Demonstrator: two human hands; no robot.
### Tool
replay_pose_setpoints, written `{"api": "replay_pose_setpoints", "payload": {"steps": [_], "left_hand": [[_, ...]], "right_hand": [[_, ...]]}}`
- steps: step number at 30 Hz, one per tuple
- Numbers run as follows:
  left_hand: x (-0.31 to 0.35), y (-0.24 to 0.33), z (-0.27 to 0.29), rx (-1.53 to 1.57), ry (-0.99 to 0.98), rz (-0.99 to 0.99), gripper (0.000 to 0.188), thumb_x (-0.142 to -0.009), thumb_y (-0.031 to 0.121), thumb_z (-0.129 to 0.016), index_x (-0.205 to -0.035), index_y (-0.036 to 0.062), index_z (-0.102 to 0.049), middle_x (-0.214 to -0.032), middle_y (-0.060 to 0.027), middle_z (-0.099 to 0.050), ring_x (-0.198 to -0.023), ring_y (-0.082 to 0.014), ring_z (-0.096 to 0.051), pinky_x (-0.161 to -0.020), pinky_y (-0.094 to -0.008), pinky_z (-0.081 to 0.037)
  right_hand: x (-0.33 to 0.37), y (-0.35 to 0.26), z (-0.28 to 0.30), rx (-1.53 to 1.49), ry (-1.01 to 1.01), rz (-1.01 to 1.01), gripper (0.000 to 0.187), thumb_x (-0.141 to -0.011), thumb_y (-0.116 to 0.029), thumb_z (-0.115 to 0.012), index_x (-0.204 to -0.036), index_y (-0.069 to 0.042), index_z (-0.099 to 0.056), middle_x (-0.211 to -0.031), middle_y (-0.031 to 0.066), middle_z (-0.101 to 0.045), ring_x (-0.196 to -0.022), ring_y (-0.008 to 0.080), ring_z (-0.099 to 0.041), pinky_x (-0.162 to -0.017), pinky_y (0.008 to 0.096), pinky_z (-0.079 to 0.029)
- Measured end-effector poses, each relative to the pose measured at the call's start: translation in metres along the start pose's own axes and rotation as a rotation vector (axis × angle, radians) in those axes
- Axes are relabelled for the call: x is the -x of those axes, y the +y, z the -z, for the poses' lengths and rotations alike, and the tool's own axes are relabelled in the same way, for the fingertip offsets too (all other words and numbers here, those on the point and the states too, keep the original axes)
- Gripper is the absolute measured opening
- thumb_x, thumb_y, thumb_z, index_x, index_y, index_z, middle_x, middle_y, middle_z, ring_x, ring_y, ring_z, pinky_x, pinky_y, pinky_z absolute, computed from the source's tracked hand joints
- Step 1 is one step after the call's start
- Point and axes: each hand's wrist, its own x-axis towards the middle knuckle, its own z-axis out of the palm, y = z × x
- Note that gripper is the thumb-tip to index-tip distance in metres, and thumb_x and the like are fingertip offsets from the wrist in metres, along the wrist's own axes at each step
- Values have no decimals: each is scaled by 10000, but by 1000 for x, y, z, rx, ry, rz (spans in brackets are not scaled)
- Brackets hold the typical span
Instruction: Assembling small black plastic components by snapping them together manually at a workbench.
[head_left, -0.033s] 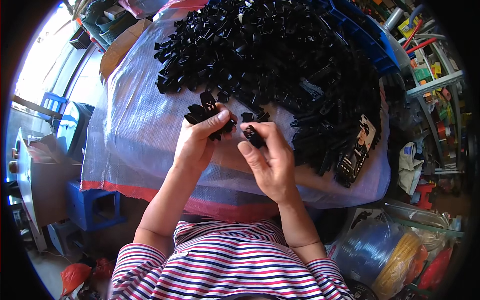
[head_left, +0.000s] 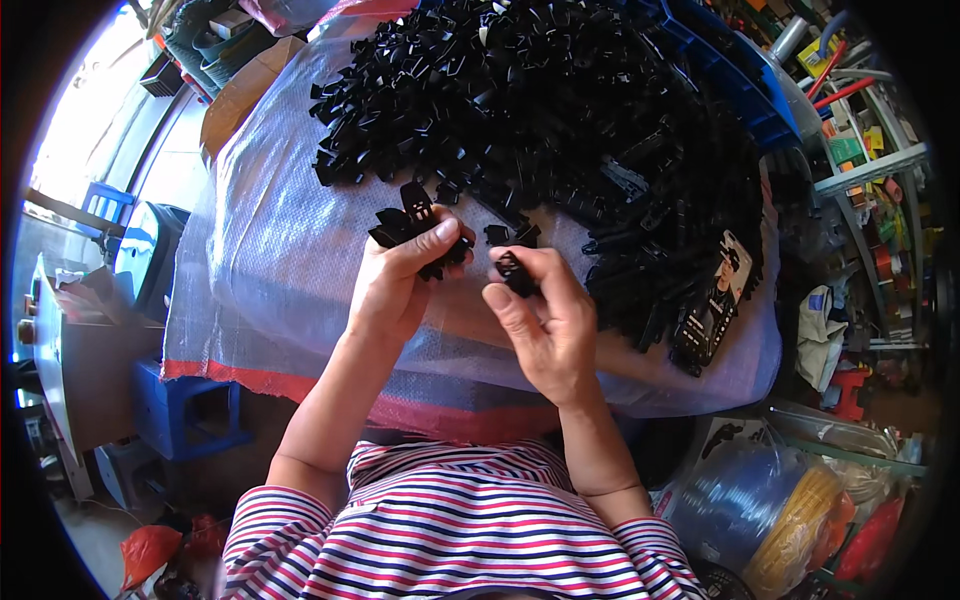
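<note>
My left hand [head_left: 405, 265] is closed round several black plastic pieces [head_left: 397, 228], its thumb pressed on top of them. One flat piece with small slots [head_left: 416, 200] sticks up past the thumb. To its right, my right hand [head_left: 548, 320] grips a small black plastic piece [head_left: 515, 273] among its fingers, apart from the left hand's bunch. Beyond both hands, a big heap of similar black pieces [head_left: 480, 100] covers the far part of a white woven sheet [head_left: 270, 230]. A few loose pieces [head_left: 497, 234] lie on the sheet between my hands and the heap.
A printed card with a figure on it [head_left: 722, 290] rests at the heap's right edge. Behind the heap is a blue crate [head_left: 720, 60]. Left stands a blue stool [head_left: 190, 412]; at lower right are wrapped coils [head_left: 745, 500]. Shelving [head_left: 870, 168] lines the right side.
My right hand has shifted slightly to the right with its small black piece, a little farther from the left hand. My left hand stays in place.
</note>
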Motion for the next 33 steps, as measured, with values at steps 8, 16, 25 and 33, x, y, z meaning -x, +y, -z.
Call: {"api": "replay_pose_setpoints", "payload": {"steps": [8,16,25,33], "left_hand": [[0,0,-4,-11,13,1,178,-778,168,-672,-852,39,-573,-783,-68,-607,-678,-133,-563,-587,-235,-419],[1,-3,-4,15,20,26,145,-800,139,-650,-865,26,-585,-777,-56,-610,-672,-123,-566,-562,-223,-419],[5,-10,-4,-19,78,-41,180,-776,130,-675,-885,31,-571,-777,-64,-612,-663,-114,-557,-576,-219,-421],[22,-15,-11,-248,197,-199,139,-751,53,-659,-847,-1,-575,-755,-60,-593,-666,-123,-545,-606,-236,-421]], "right_hand": [[9,7,4,73,55,-38,290,-881,-226,-569,-1066,-5,-544,-785,7,-556,-679,69,-490,-624,200,-416],[10,1,3,90,51,-73,251,-911,-225,-514,-997,5,-566,-682,-7,-513,-598,59,-426,-534,209,-361],[7,-3,2,108,-67,-160,194,-905,-188,-516,-948,-4,-560,-618,107,-532,-517,187,-512,-496,286,-403],[7,3,-23,46,53,-165,209,-913,-204,-505,-864,-4,-535,-639,65,-523,-579,120,-476,-531,273,-395]]}}
